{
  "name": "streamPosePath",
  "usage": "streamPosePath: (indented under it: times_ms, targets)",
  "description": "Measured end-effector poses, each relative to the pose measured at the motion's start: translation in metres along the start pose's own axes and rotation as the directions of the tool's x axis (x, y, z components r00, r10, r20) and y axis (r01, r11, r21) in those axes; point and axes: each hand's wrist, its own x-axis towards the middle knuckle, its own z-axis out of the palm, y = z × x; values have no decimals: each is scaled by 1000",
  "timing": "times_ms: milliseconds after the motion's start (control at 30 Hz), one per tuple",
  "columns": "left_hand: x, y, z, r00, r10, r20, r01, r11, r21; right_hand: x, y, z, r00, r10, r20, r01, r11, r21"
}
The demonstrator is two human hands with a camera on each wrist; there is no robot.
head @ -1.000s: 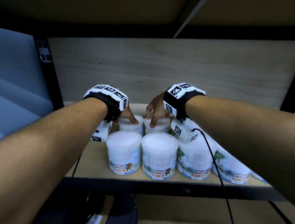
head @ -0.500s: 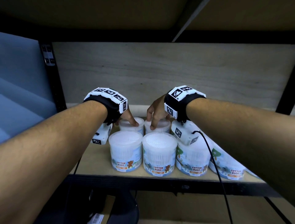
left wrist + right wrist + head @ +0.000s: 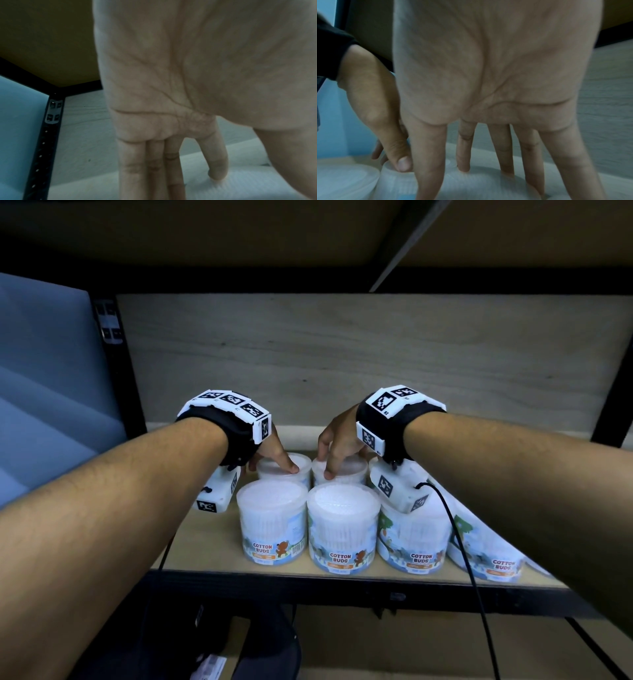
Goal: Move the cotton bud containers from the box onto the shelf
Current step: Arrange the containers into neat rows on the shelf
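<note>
Several clear cotton bud containers stand on the wooden shelf (image 3: 202, 542). The front row (image 3: 342, 529) shows "COTTON BUDS" labels. Behind it, my left hand (image 3: 274, 455) holds the rear left container (image 3: 267, 470) from above, with the thumb on its lid. In the left wrist view the index fingertip touches the lid (image 3: 248, 186) and the other fingers (image 3: 154, 162) reach down past its edge. My right hand (image 3: 337, 446) holds the rear right container (image 3: 349, 469) from above. In the right wrist view its spread fingers (image 3: 506, 155) span the lid (image 3: 479, 182). Both containers stand on the shelf.
A wooden back panel (image 3: 342, 354) closes the shelf bay and another board sits low overhead. A black upright post (image 3: 116, 371) bounds the left side. A black cable (image 3: 469, 559) hangs from my right wrist across the front containers. Bare board lies to the left of the containers.
Both hands stay on the same two rear containers; only my view has shifted a little.
</note>
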Motion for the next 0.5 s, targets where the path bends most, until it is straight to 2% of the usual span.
streamPosePath:
  times_ms: [200, 500]
  targets:
    - [-6, -4, 0, 1000, 18, 23, -18, 1000, -14, 0, 1, 1, 1000, 7, 5, -7, 999, 36]
    - [-14, -6, 1, 1000, 21, -5, -21, 1000, -3, -1, 2, 4, 999, -16, 34, 13, 997, 70]
